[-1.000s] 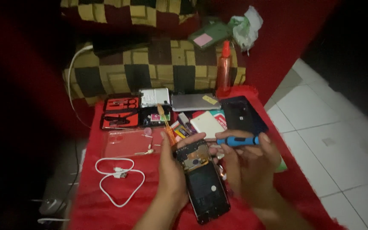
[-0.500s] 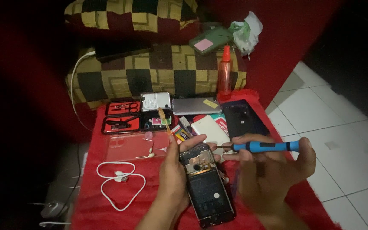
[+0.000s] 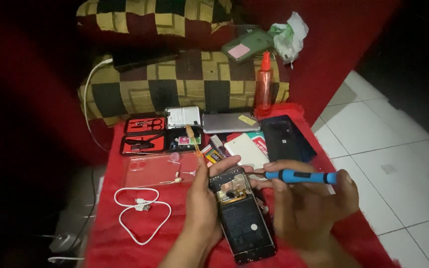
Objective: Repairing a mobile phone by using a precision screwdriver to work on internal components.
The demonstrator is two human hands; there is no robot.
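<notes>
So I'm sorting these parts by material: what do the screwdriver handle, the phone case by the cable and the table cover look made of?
The screwdriver in the right hand has a blue handle, probably matte plastic, with a dark grip band. The phone case is see-through and glossy, likely soft plastic or silicone. The table cover looks like red woven cloth, matte.

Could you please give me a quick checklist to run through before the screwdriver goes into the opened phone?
1. Left hand steadies the opened phone: ok.
2. Right hand grips the blue screwdriver: ok.
3. Screwdriver tip seated on a screw: cannot tell, it lies nearly level and the tip is blurred.
4. Phone's back removed, insides exposed: ok.
5. White cable lies apart from the phone: ok.
6. Loose screws kept safely: cannot tell.
</notes>
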